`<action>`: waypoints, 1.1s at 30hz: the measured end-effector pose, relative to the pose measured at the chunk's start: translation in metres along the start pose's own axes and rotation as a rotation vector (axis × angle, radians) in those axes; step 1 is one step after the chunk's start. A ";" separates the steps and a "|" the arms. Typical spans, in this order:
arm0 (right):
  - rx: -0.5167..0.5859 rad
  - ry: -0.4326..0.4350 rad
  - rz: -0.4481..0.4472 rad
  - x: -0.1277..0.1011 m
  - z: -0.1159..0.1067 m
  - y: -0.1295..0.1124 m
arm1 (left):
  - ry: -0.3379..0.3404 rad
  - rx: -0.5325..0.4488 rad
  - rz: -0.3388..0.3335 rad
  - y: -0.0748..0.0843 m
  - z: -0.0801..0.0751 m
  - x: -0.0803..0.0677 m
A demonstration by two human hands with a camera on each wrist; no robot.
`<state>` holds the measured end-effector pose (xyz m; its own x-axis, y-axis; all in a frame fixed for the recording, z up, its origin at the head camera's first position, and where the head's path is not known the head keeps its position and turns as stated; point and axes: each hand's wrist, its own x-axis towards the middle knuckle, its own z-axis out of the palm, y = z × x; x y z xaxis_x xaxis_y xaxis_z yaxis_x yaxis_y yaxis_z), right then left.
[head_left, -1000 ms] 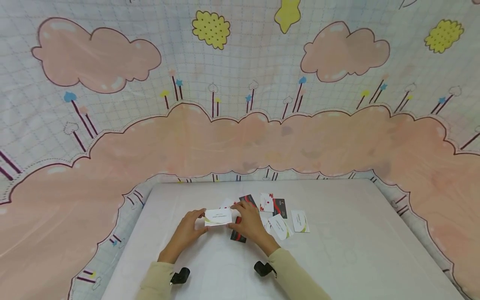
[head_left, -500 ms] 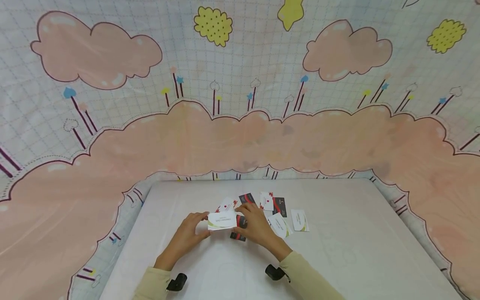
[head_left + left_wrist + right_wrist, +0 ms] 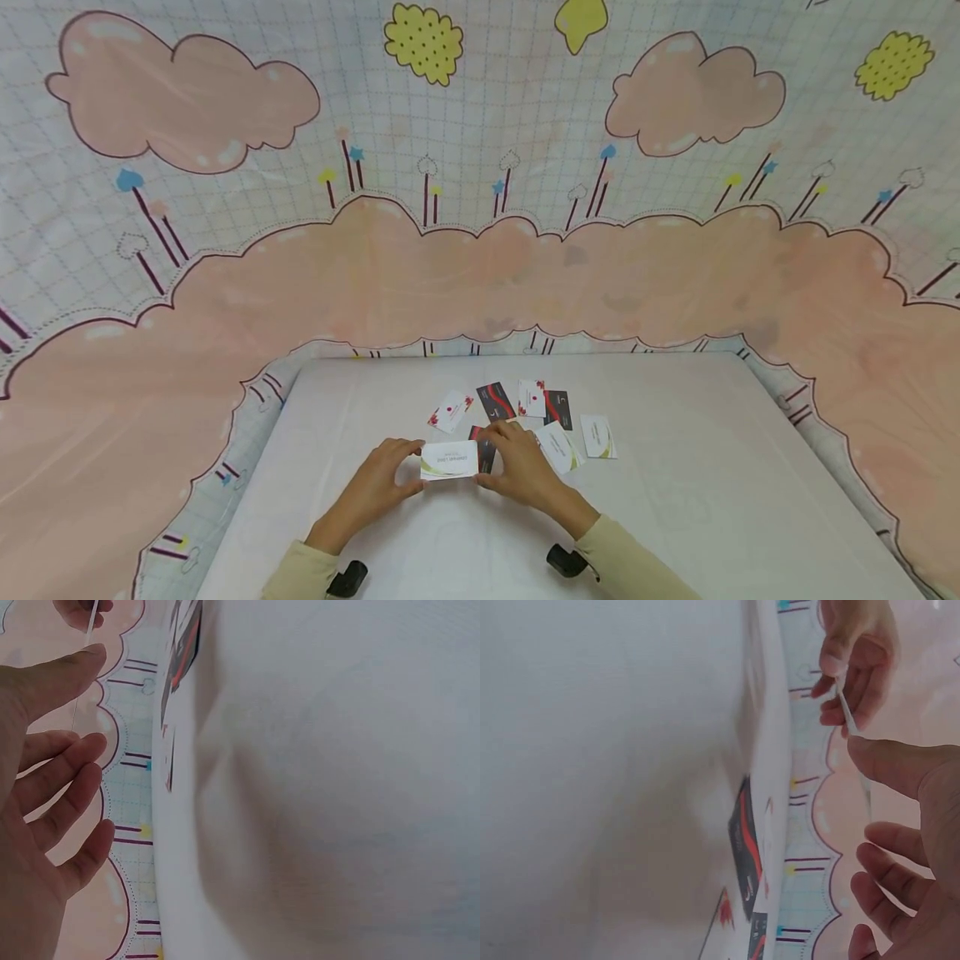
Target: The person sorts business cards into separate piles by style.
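Observation:
A white business card [image 3: 449, 460] with green curves is held up over the table between both hands. At its left edge my left hand [image 3: 381, 477] pinches it between thumb and forefinger. My right hand [image 3: 525, 467] grips the opposite edge the same way. Seen edge-on in the right wrist view, the card [image 3: 846, 707] is a thin pale strip. The other fingers of the left hand [image 3: 56, 780] spread loosely beneath in the left wrist view. Just behind the held card lies a black-and-red card [image 3: 486, 454], partly covered by it and the right hand.
Beyond the hands, several cards lie on the white table [image 3: 697, 500]: a red-and-white card [image 3: 452, 412], a black card with a red wave [image 3: 496, 402], and a white-and-green card [image 3: 598, 437] furthest right. A cartoon-printed cloth [image 3: 480, 283] rises behind the table.
Both hands have drawn the card slightly nearer to the body and to the right, with the forearms spreading apart. More of the red-and-white card behind now shows.

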<state>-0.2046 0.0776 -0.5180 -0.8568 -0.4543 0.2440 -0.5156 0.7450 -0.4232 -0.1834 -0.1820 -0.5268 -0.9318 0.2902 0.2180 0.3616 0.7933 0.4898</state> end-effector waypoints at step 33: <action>-0.095 -0.172 0.039 -0.036 0.029 0.005 | -0.167 0.094 0.074 -0.004 0.023 -0.026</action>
<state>-0.1758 0.0840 -0.5542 -0.8658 -0.4950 0.0731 -0.4878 0.8025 -0.3436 -0.1611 -0.1803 -0.5538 -0.8975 0.4286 0.1034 0.4326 0.8105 0.3950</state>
